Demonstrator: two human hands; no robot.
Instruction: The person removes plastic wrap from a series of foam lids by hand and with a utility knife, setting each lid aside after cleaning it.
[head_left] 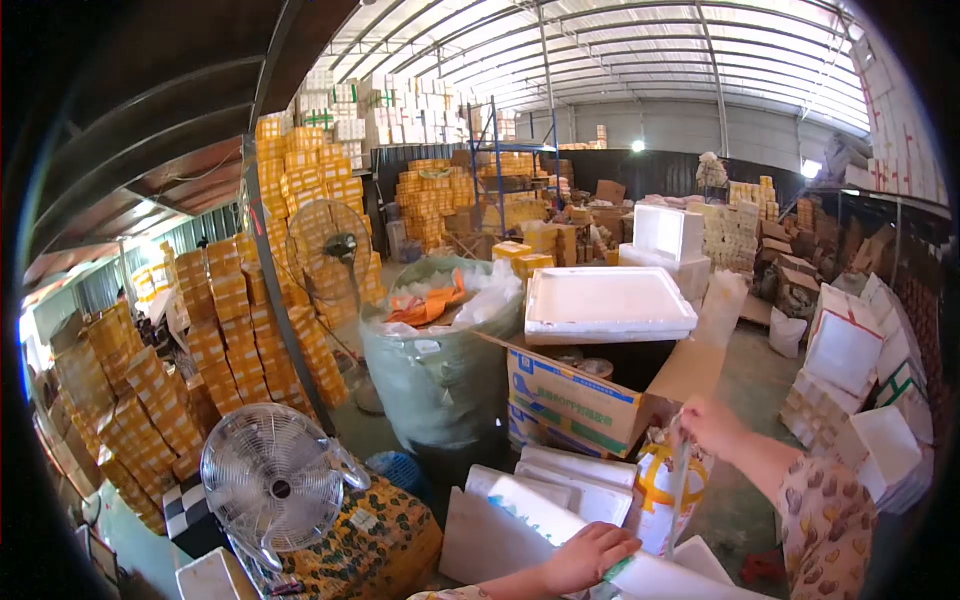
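My left hand (590,556) lies over a long white foam piece (530,505) with greenish marks, its fingers curled on the edge. To the right and higher up, my right hand (715,430) is closed in a pinch on a strip of clear tape (682,485). The strip hangs down toward the foam; where its lower end is fixed, I cannot make out. Behind the strip stands a white bundle wrapped with yellow tape (657,480). More white foam pieces (575,470) lean beyond my left hand.
An open cardboard carton (570,400) stands ahead, with a white foam lid (610,305) over it. Left of it is a large green sack (435,370). A metal fan (275,485) sits at the lower left. Foam boxes (850,340) are piled at right.
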